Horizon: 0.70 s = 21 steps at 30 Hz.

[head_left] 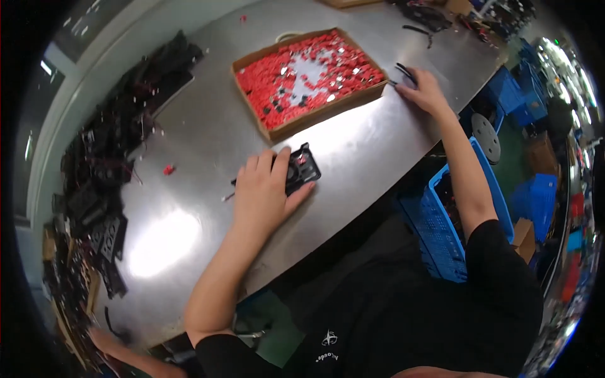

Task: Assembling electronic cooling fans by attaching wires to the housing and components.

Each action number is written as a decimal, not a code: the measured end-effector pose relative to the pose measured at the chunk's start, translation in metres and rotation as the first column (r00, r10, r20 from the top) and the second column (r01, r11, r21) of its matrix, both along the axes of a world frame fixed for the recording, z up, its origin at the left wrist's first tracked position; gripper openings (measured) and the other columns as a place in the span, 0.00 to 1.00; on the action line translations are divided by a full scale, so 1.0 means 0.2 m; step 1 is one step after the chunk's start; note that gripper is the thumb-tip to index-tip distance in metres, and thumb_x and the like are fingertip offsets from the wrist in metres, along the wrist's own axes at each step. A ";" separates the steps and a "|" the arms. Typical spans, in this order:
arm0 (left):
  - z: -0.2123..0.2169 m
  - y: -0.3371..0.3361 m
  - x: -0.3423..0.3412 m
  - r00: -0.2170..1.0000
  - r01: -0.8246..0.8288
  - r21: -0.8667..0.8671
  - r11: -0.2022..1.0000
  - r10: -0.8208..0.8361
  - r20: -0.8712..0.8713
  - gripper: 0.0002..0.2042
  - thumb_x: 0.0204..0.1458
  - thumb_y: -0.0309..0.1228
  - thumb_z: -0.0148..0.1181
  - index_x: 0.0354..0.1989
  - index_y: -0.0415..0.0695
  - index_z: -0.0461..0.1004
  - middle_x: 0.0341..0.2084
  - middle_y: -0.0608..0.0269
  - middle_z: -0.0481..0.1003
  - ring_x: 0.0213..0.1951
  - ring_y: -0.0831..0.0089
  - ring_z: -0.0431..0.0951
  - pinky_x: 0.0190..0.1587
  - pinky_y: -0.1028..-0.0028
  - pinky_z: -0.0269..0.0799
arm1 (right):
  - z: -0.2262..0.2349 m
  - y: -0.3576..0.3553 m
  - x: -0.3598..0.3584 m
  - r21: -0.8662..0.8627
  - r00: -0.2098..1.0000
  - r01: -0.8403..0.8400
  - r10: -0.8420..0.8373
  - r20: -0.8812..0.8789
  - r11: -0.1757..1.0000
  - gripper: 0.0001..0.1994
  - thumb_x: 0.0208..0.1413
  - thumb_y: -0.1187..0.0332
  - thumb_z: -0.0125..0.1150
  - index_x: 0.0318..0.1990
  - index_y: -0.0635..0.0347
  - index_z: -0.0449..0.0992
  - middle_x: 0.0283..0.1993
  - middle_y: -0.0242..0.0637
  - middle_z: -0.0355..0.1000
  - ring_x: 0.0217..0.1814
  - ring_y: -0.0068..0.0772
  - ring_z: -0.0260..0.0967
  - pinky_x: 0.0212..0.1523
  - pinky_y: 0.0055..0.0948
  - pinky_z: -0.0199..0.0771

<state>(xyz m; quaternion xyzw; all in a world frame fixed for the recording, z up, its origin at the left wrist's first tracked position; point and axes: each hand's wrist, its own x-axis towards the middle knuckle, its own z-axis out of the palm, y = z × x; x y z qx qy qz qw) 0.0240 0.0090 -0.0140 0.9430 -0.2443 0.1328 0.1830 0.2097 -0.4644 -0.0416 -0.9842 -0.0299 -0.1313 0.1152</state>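
Note:
My left hand [261, 186] lies over a black plastic housing [309, 169] on the metal table, with its fingers along the top side and its thumb at the near edge. Round and rectangular recesses show in the housing's uncovered part; the rest is under my palm. A short light-tipped wire [228, 197] sticks out beside that hand. My right hand [426, 92] is at the near right corner of the cardboard tray [328, 113], closed on a slim black hand tool [406, 73] whose exact kind is unclear. Many small red parts [265, 79] fill the tray around a bare whitish patch.
Black plastic parts and wires [101, 170] are heaped along the table's left edge. A small red piece [169, 169] lies on the metal table [201, 138]. Another person's hand [107, 343] reaches in at lower left. A blue basket [435, 220] stands below the right edge.

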 end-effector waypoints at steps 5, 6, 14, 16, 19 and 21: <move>-0.02 0.05 -0.01 0.998 -0.032 -0.002 1.000 0.031 -0.047 0.34 0.53 0.52 0.71 0.62 0.40 0.74 0.48 0.50 0.74 0.49 0.49 0.75 0.52 0.54 0.73 | -0.07 0.18 -0.29 0.210 0.950 0.113 -0.167 0.264 0.971 0.40 0.61 0.42 0.62 0.70 0.68 0.71 0.61 0.52 0.75 0.54 0.46 0.75 0.54 0.40 0.78; -0.03 0.05 -0.01 0.999 -0.025 -0.005 1.000 0.024 -0.042 0.34 0.53 0.52 0.71 0.62 0.40 0.74 0.49 0.50 0.74 0.50 0.49 0.75 0.52 0.54 0.73 | -0.07 0.18 -0.34 0.199 0.956 0.110 -0.158 0.248 0.974 0.40 0.61 0.42 0.62 0.70 0.68 0.71 0.61 0.52 0.75 0.54 0.46 0.75 0.54 0.40 0.78; -0.07 0.04 0.00 0.996 -0.026 -0.037 0.999 0.029 0.079 0.32 0.49 0.51 0.75 0.56 0.40 0.77 0.42 0.55 0.74 0.44 0.53 0.75 0.44 0.57 0.73 | 0.41 1.31 -0.71 0.937 0.956 -0.208 0.144 0.255 -0.279 0.53 0.55 0.13 0.31 0.61 0.57 0.67 0.37 0.37 0.66 0.30 0.31 0.60 0.31 0.30 0.62; -0.07 0.03 0.00 0.997 -0.036 -0.058 0.998 0.040 0.071 0.32 0.48 0.50 0.75 0.55 0.40 0.77 0.42 0.56 0.74 0.44 0.54 0.75 0.44 0.57 0.73 | 0.42 1.53 -0.71 0.945 0.946 -0.196 0.203 0.253 -0.264 0.54 0.54 0.12 0.31 0.59 0.59 0.69 0.35 0.35 0.65 0.30 0.28 0.59 0.29 0.27 0.60; -0.08 0.03 -0.02 0.996 -0.066 -0.066 0.996 0.069 0.049 0.31 0.47 0.50 0.76 0.54 0.42 0.77 0.41 0.58 0.73 0.44 0.56 0.75 0.42 0.58 0.72 | 0.36 1.71 -0.69 0.975 0.918 -0.216 0.329 0.222 -0.053 0.56 0.50 0.09 0.31 0.57 0.59 0.69 0.38 0.36 0.69 0.29 0.25 0.62 0.29 0.23 0.60; -0.06 -0.01 0.00 0.997 -0.049 -0.070 0.996 0.053 0.062 0.31 0.47 0.50 0.76 0.54 0.43 0.77 0.41 0.59 0.73 0.44 0.56 0.75 0.43 0.58 0.73 | 0.05 1.61 -0.37 0.656 0.413 -0.395 0.513 0.752 -0.643 0.56 0.49 0.09 0.34 0.56 0.60 0.68 0.38 0.35 0.69 0.28 0.24 0.61 0.28 0.23 0.62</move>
